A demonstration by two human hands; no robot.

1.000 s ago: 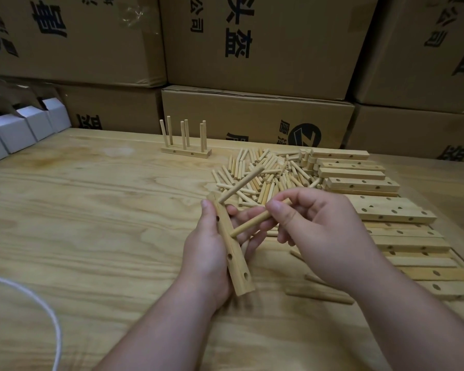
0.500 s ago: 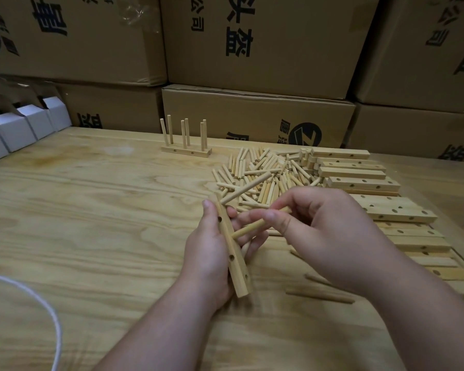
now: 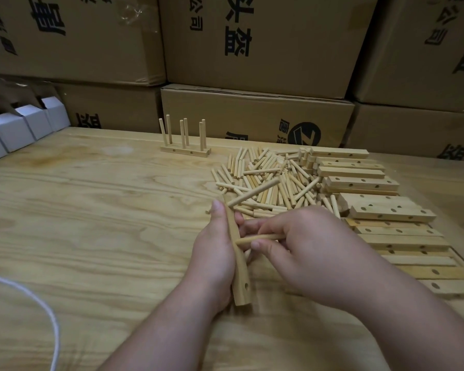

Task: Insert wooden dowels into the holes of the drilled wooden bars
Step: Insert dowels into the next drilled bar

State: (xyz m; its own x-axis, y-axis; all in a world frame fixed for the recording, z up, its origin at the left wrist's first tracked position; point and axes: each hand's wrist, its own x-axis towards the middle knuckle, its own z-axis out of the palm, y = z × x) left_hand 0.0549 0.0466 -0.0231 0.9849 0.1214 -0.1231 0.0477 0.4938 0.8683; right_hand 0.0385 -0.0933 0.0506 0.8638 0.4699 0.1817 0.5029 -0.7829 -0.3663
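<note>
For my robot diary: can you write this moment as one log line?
left hand: grips drilled bar | right hand: pinches dowel at bar hole | upper dowel: inserted

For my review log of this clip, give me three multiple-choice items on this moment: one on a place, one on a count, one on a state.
1. Where does the finished rack stand?
A. at the far table edge, left of the dowel pile
B. in the white boxes
C. on the bar stack

2. How many dowels stick out of the held bar?
A. none
B. two
C. six

3. What is the right hand doing?
A. lying flat on the table
B. pinching a dowel whose tip is at the bar
C. holding the white cord

Answers: 1 A, it stands by the cartons, apart from the pile. 2 B, one near the top and one mid-bar. 3 B, its fingers pinch the dowel while the left hand grips the bar.
</note>
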